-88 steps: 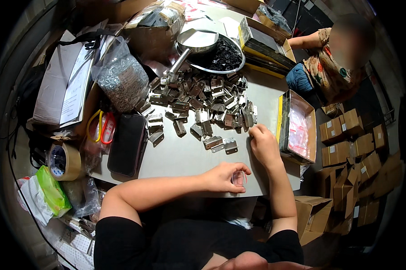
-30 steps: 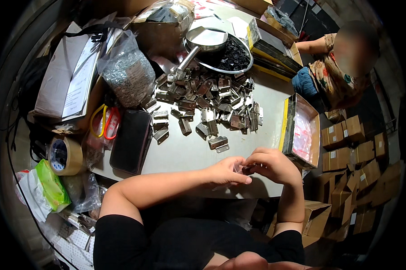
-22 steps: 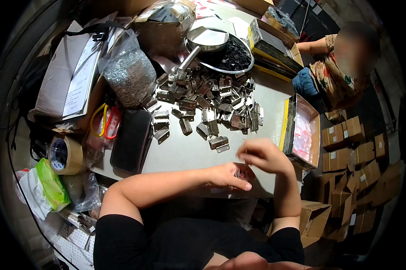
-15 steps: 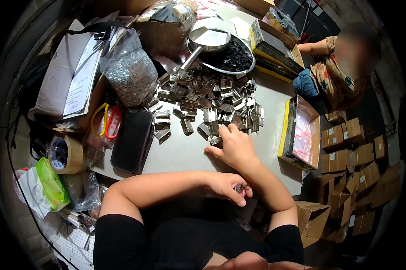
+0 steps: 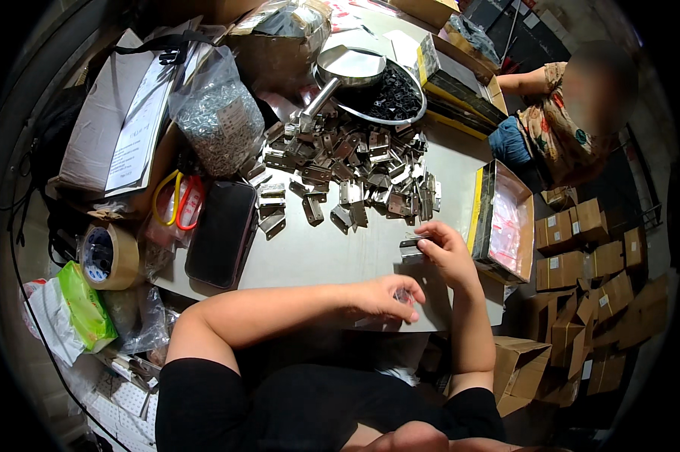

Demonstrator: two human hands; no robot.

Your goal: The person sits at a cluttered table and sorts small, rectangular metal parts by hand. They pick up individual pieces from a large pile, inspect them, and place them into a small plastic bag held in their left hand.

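Note:
My right hand [image 5: 451,258] pinches a small bent metal bracket [image 5: 411,251] between thumb and fingers, just above the table. To its lower left, my left hand [image 5: 385,296] curls around a crumpled clear plastic bag [image 5: 404,297]; the fingers partly hide it, and what is inside cannot be made out. Beyond both hands lies a loose heap of shiny metal brackets [image 5: 352,192], with some scattered towards the left.
Left are a black phone [image 5: 221,235], scissors [image 5: 175,202], a tape roll [image 5: 110,258] and a bag of screws [image 5: 218,113]. Behind the heap stands a bowl of black parts [image 5: 389,94] with a metal scoop [image 5: 351,66]. An open box [image 5: 505,226] and another person [image 5: 558,128] are right.
My right hand has drawn back from the heap towards the right, now with a bracket in its fingers. My left hand has shifted slightly forward, its fingers lifting around the plastic bag.

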